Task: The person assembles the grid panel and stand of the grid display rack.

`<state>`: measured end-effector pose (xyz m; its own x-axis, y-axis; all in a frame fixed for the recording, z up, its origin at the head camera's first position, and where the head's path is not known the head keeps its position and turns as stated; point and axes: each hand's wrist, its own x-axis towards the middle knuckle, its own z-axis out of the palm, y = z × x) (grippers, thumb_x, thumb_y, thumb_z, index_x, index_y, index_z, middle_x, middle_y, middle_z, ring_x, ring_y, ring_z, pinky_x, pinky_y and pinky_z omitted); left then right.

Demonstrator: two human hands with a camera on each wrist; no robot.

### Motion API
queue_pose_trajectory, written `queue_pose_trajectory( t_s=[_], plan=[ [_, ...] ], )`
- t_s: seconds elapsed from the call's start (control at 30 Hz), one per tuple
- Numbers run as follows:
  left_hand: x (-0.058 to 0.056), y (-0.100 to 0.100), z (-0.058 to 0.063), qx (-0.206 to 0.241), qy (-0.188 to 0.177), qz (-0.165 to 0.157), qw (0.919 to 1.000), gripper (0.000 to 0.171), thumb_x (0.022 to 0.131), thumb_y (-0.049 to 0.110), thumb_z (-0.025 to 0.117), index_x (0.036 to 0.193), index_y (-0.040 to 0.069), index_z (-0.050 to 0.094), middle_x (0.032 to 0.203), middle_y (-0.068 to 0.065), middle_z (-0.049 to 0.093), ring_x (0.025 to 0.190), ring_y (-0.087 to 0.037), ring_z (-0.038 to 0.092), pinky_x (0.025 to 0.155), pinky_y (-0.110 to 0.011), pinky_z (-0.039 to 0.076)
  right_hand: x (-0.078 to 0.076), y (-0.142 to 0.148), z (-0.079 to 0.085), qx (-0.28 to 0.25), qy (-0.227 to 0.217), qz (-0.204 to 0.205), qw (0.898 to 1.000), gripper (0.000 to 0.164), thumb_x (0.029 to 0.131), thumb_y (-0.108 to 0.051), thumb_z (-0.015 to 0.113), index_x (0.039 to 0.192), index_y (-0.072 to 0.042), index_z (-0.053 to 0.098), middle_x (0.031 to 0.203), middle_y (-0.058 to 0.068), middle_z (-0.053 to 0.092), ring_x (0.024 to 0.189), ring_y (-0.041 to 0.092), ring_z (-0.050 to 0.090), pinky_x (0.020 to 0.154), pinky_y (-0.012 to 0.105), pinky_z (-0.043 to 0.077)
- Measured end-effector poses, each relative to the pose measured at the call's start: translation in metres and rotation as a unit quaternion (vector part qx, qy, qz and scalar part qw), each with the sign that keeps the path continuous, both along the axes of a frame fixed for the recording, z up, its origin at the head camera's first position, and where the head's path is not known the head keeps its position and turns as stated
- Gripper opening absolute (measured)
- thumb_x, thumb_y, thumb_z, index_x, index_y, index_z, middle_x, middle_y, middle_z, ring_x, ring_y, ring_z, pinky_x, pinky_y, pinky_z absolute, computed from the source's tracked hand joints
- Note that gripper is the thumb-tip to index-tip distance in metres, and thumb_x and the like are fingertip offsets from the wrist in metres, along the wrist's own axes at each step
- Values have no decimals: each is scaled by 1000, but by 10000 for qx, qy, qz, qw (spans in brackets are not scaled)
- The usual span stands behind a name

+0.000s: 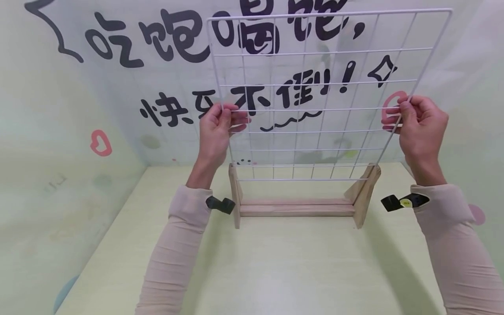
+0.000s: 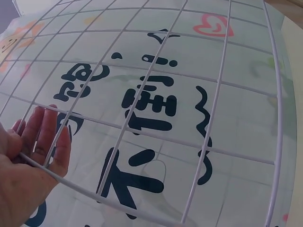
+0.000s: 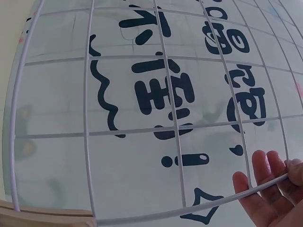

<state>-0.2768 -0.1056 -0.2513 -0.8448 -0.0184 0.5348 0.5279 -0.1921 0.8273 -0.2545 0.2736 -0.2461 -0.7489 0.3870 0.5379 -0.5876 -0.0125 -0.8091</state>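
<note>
A white wire grid panel point(image 1: 303, 109) is held upright, its lower end between the two side posts of a wooden stand point(image 1: 295, 211). My left hand point(image 1: 220, 127) grips the panel's left edge wire between thumb and fingers, about halfway up. On the opposite edge, my right hand point(image 1: 421, 124) pinches the wire at a similar height. In the left wrist view, the left hand point(image 2: 35, 156) has its fingertips behind the mesh. The right wrist view shows the right hand point(image 3: 274, 189) on the edge wire, with a piece of the wooden stand point(image 3: 47, 215) at lower left.
The stand rests on a pale table point(image 1: 283, 262). Behind it hangs a light sheet with large black lettering point(image 1: 173, 35) and a pink heart point(image 1: 101, 143). Both forearms wear long sleeves, with a dark strap device point(image 1: 220, 204) at the left cuff.
</note>
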Motion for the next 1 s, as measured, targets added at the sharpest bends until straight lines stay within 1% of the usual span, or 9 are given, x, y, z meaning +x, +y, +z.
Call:
queue_pose_trajectory(
  t_s=[0.23, 0.37, 0.53, 0.67, 0.8, 0.83, 0.9, 1.0],
  plan=[
    [1, -1, -3, -77, -32, 8, 10000, 16, 104, 7, 45, 105, -2, 58, 89, 3, 75, 84, -15, 74, 84, -35, 61, 2, 2, -2, 129, -91, 150, 9998, 11, 92, -10, 66, 97, -1, 70, 87, 6, 73, 66, 13, 72, 61, 24, 58],
    [3, -1, -5, -132, -76, 11, 9999, 14, 104, 7, 46, 105, 2, 59, 90, 4, 74, 86, -15, 74, 86, -36, 60, 3, 3, -6, 259, -144, 84, 9995, 11, 93, -10, 66, 98, -2, 70, 89, 6, 72, 67, 12, 72, 61, 23, 58],
    [4, -1, -6, -190, -80, -1, 9998, 14, 104, 6, 45, 103, 5, 59, 91, 3, 74, 87, -15, 74, 88, -36, 60, 3, 5, -11, 286, -125, 63, 9995, 12, 94, -9, 65, 95, 2, 69, 86, 7, 73, 65, 12, 72, 59, 23, 58],
    [5, -2, -8, -205, -103, -28, 9997, 13, 104, 6, 46, 104, 4, 59, 91, 3, 74, 88, -15, 74, 89, -36, 59, 2, 6, -13, 379, -113, 56, 9992, 11, 95, -9, 64, 95, 2, 69, 85, 5, 73, 64, 12, 72, 59, 23, 58],
    [4, -2, -13, -203, -165, -76, 9996, 20, 104, 8, 46, 112, -8, 55, 92, 4, 74, 89, -14, 73, 90, -36, 59, 2, 7, -15, 476, -220, 23, 9986, 11, 95, -10, 64, 99, -1, 70, 86, 4, 74, 65, 11, 72, 59, 22, 58],
    [4, -2, -14, -206, -176, -79, 9996, 20, 104, 8, 46, 113, -9, 54, 92, 4, 74, 89, -14, 73, 90, -35, 59, 3, 8, -16, 486, -256, 13, 9985, 12, 95, -10, 64, 100, -1, 70, 85, 3, 74, 65, 10, 72, 60, 22, 58],
    [4, -2, -15, -203, -173, -92, 9996, 20, 104, 8, 45, 112, -8, 55, 91, 4, 74, 88, -14, 73, 90, -35, 59, 3, 8, -18, 548, -312, -43, 9980, 14, 95, -11, 64, 103, -2, 71, 86, 2, 74, 65, 10, 72, 60, 22, 58],
    [4, -2, -17, -191, -152, -113, 9996, 14, 104, 8, 46, 106, 2, 59, 92, 4, 74, 89, -14, 73, 90, -35, 59, 4, 9, -19, 660, -377, -142, 9970, 17, 95, -12, 64, 107, -2, 71, 86, 0, 74, 65, 9, 72, 60, 21, 58]
  ],
)
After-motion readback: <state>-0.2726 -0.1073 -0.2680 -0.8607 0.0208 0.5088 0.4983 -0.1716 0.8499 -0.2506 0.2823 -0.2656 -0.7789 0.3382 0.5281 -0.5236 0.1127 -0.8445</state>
